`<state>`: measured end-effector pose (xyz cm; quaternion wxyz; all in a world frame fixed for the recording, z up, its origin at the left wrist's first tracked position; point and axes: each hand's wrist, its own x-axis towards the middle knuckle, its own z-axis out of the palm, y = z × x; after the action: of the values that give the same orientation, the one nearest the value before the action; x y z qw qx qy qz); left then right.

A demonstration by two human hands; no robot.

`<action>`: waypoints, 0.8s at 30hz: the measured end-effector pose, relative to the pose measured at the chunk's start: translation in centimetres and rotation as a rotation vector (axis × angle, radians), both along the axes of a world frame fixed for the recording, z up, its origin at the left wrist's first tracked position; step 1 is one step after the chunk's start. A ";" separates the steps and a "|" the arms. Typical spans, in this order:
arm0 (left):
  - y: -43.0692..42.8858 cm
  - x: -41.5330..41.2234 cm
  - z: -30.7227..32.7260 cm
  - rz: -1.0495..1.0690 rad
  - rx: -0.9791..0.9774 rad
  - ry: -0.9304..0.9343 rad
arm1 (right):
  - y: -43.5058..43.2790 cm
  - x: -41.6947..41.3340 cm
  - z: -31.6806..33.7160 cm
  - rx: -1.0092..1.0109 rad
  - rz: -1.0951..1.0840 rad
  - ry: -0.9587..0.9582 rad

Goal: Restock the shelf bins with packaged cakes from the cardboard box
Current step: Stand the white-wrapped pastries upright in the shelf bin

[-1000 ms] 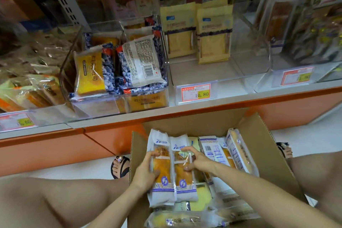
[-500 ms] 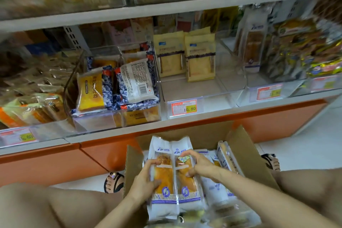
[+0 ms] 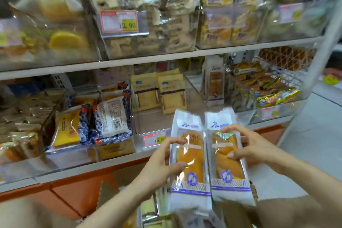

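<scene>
"Above the cardboard box (image 3: 105, 193), before the lower shelf: two packaged cakes (image 3: 190, 155), side by side. Grip?"

"Left hand (image 3: 162, 164) pinches one outer edge, right hand (image 3: 253, 149) the other. Pressed flush, probably to bin together by the matching pack (image 3: 214, 87)."

Two long golden cakes sit in clear and white plastic packs with purple print. They are held up side by side, standing tall, with their edges touching. The left pack (image 3: 188, 155) is in the left hand (image 3: 162, 161) and the right pack (image 3: 228, 157) is in the right hand (image 3: 249, 146). Behind them are the clear plastic shelf bins (image 3: 148, 120). Under them is the brown cardboard box (image 3: 108, 189) with more packs (image 3: 149, 214) inside, too blurry to make out.
</scene>
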<state>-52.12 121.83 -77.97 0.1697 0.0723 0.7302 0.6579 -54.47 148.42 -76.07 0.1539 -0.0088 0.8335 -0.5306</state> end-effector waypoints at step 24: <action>15.2 -32.2 3.6 0.339 -0.423 0.504 | 8.5 -15.3 2.1 -0.238 -0.316 0.450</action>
<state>-84.36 137.00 -74.36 -0.1156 0.0736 0.8705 0.4728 -69.74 156.92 -74.01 -0.1213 -0.0142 0.7697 -0.6266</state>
